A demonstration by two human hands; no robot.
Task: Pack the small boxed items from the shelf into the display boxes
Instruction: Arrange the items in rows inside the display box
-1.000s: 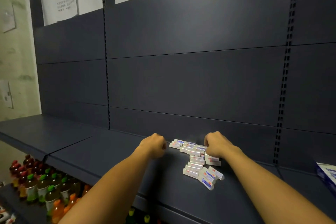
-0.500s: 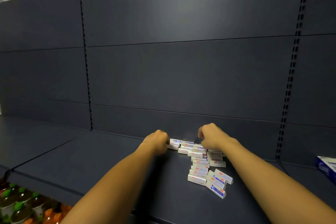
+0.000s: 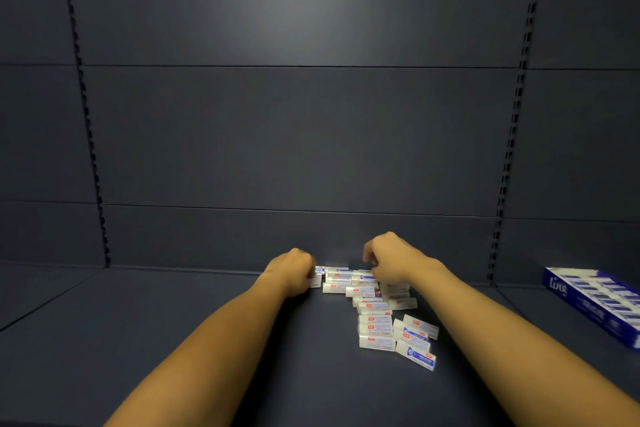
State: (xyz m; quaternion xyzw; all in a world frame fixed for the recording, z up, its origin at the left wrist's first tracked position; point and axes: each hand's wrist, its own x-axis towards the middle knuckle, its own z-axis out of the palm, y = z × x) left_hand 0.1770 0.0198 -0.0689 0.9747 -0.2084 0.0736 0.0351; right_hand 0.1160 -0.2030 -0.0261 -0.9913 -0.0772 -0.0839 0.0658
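Head view: small white boxes point(image 3: 375, 319) with red-blue labels lie jumbled.

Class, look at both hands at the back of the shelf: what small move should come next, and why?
Probably lift a few small white boxes and carry them right to the blue display box. The left hand grips the pile's left end, the right hand curls over its back, and the display box, at the shelf's right edge, already holds rows of boxes.
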